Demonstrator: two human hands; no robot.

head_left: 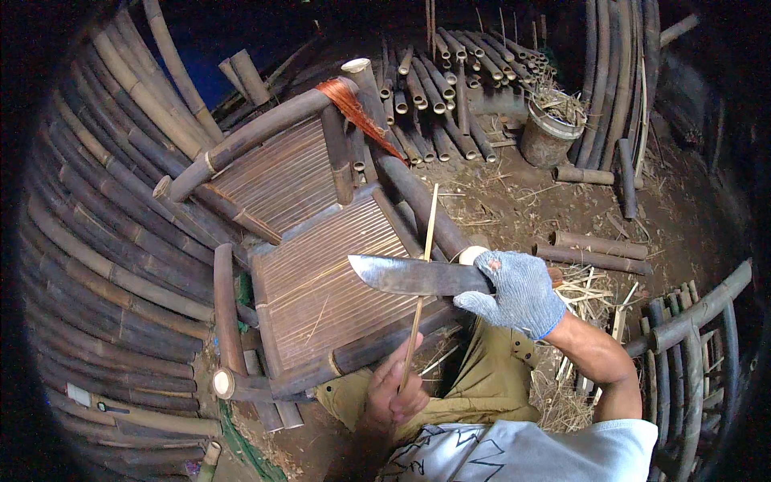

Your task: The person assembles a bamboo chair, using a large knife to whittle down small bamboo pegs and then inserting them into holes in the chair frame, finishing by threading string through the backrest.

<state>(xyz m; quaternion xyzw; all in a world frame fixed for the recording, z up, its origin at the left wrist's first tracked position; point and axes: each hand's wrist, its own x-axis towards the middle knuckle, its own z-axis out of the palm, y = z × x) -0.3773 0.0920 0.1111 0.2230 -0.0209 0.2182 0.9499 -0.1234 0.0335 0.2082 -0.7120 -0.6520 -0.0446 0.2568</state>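
My right hand [518, 293], in a grey knit glove with a worn hole, is closed round the handle of a broad machete [401, 275]. Its blade points left and crosses a thin bamboo strip [431, 229]. My bare left hand [397, 390] grips the lower end of that strip, which slants up and slightly right past the blade. Both hands are over the near side of a dark bamboo chair [357, 229] with a slatted seat and back. An orange cord [351, 111] is wound round the top corner of the chair's back.
Stacked bamboo poles [120, 233] fill the left side. Cut bamboo tubes [446, 84] are piled at the back, near a bucket [554, 124] of shavings. Short bamboo pieces [594, 257] and split scraps [590, 293] lie on the dirt floor. A bamboo frame [695, 353] stands at right.
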